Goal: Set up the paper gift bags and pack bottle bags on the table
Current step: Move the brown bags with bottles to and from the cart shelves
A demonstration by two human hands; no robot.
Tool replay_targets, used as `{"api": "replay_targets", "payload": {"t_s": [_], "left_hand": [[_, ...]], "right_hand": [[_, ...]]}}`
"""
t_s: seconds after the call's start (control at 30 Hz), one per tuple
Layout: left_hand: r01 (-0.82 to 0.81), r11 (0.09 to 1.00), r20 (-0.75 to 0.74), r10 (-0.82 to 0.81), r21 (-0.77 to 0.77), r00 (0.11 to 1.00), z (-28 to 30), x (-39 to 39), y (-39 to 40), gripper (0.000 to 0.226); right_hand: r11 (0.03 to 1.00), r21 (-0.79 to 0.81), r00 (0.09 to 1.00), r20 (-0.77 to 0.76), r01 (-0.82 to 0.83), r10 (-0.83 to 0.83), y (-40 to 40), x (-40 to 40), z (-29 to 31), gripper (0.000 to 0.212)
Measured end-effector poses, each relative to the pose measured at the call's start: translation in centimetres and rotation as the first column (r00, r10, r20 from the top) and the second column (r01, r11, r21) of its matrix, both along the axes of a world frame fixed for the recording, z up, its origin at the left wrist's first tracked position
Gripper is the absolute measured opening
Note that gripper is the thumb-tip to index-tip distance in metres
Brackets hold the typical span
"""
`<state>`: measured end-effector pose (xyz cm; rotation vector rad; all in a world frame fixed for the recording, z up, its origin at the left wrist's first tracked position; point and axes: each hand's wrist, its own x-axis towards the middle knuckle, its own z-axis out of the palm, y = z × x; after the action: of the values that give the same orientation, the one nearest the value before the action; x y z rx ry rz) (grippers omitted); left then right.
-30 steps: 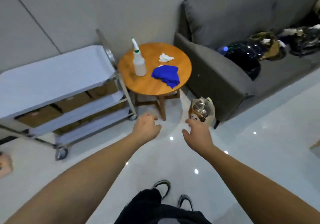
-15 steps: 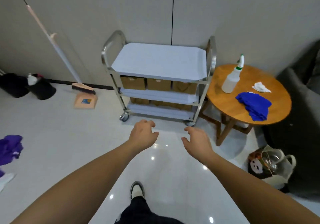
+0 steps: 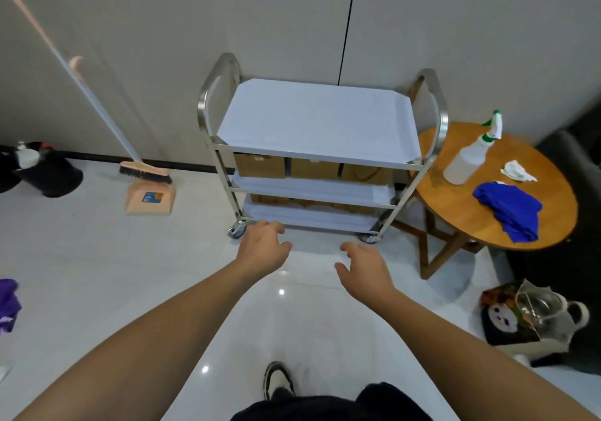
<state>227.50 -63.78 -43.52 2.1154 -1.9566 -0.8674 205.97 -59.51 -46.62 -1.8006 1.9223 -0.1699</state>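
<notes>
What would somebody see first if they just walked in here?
Probably the shiny metal cart against the wall, with brown boxes on its middle shelf. Then the two bare hands, left and right, reaching toward it, and the bright blue cloth on the round wooden table to the right.

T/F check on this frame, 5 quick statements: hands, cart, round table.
1. Both hands, left and right, hold nothing. True.
2. The top shelf of the cart carries brown boxes. False: the top shows only a white cover; the brown boxes sit on the shelf below.
3. The spray bottle stands upright on the round table. True.
4. The blue cloth lies on the floor. False: it lies on the round table.
5. The broom lies flat on the cart. False: it leans on the wall, left of the cart.
</notes>
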Motion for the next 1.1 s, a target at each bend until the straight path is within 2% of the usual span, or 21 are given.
{"api": "replay_targets", "payload": {"t_s": [0.3,0.43,0.6,0.8,0.97,1.1], "left_hand": [[0.053,0.993,-0.066,-0.047,0.101,0.997,-3.3,-3.8,-6.4,0.042],[0.044,0.99,-0.085,-0.033,0.134,0.996,-4.7,-7.3,-10.4,0.041],[0.02,0.982,-0.065,-0.008,0.19,0.998,-7.3,-11.5,-16.1,0.037],[-0.015,0.982,-0.084,0.031,0.188,0.996,-14.7,-16.1,-23.5,0.037],[0.012,0.991,-0.088,0.0,0.135,0.996,-22.4,-18.1,-26.2,0.036],[0.061,0.997,-0.101,-0.056,0.047,0.993,-28.3,-18.8,-28.0,0.037]], "right_hand": [[0.992,0.103,0.997,-0.04,0.069,-0.065,-5.1,-3.4,-2.0,0.046],[0.988,0.143,0.997,-0.044,0.065,-0.059,-9.9,-6.6,-3.8,0.047],[0.985,0.164,0.997,0.036,0.062,-0.069,-18.0,-9.8,-6.3,0.046],[0.986,0.106,0.98,0.137,0.132,-0.146,-28.4,-12.4,-13.1,0.042],[0.986,0.027,0.98,0.107,0.164,-0.166,-32.5,-14.0,-20.2,0.044],[0.991,-0.026,0.991,0.047,0.129,-0.128,-34.1,-14.5,-26.2,0.046]]}}
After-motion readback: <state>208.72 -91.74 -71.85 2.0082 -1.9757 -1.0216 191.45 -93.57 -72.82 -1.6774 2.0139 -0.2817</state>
